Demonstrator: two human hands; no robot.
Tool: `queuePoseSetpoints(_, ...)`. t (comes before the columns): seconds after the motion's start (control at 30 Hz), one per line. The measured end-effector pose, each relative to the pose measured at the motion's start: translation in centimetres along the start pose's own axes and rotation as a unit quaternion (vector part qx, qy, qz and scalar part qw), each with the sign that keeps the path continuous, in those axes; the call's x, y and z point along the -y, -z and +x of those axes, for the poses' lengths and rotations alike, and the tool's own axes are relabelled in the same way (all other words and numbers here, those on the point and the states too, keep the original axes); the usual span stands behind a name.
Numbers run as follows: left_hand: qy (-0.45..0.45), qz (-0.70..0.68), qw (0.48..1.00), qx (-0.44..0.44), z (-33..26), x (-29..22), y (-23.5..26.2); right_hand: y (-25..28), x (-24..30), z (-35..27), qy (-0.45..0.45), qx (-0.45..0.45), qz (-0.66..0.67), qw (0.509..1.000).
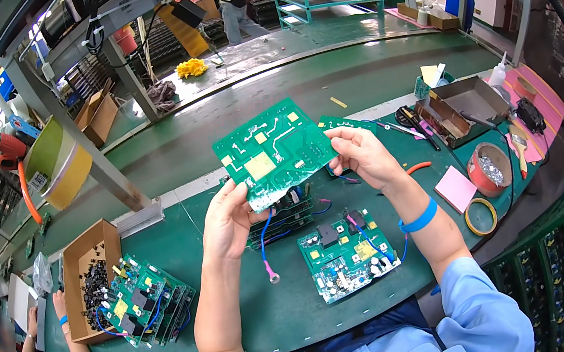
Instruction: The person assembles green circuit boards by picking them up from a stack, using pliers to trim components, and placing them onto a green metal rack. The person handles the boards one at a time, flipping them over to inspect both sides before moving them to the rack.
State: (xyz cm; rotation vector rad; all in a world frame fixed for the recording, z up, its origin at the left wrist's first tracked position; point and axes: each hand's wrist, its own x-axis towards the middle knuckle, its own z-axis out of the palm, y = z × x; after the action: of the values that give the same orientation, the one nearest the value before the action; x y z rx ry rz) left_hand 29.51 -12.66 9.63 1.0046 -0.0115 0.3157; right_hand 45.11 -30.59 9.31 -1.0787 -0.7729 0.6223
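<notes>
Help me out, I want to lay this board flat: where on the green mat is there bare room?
The widest bare patch of green mat lies between the stack of boards by the cardboard box and the single board, under the left hand and the dangling blue wire. The right end is crowded: pink pad, tape roll, red tub.

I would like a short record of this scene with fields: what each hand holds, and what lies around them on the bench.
left hand: left hand grips the lower left edge of the raised green circuit board
right hand: right hand grips its right edge
board state: solder side up, blue wire hanging below
under hands: populated board flat on green bench
left side: stack of boards, cardboard box
right side: tape roll, pink notepad
</notes>
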Motion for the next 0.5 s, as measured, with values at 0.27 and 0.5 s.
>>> queuePoseSetpoints(0.27,0.015,0.080,0.996,-0.022,-0.3,-0.1,0.0,-0.1,-0.3,-0.5,-0.010,0.009,0.028,1.000)
queuePoseSetpoints(0.5,-0.188,0.384,0.897,-0.112,-3.0,-1.3,-2.8,0.9,-0.4,-0.5,-0.010,0.056,0.017,0.998)
